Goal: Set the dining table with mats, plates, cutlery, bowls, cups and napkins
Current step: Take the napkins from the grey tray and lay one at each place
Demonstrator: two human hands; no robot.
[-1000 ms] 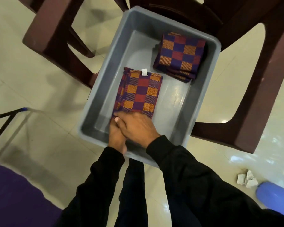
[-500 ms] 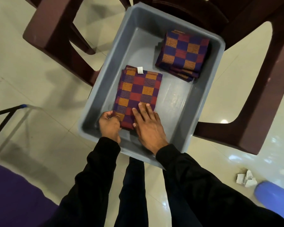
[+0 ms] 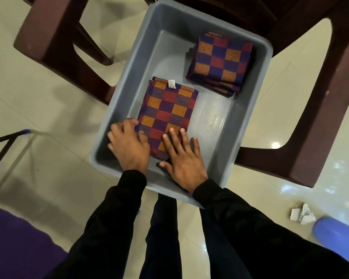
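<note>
checked cloth stack point(image 3: 167, 115): lies in grey tub point(image 3: 129, 81) on a chair.
left hand point(image 3: 129, 146): fingers curl at its near-left edge.
right hand point(image 3: 181, 158): flat, pressing on top.
step: picking up mats; next, lift the stack clear.

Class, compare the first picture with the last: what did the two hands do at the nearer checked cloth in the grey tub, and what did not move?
The overlapped hands parted: left hand moved to the nearer cloth's left edge, right hand spread flat on it. The far cloth stack and grey tub stayed put.

Dark brown plastic chair point(image 3: 320, 109), crumpled white paper point(image 3: 302, 215) on glossy tiled floor point(image 3: 38, 101), blue stool point(image 3: 338, 236)
</note>
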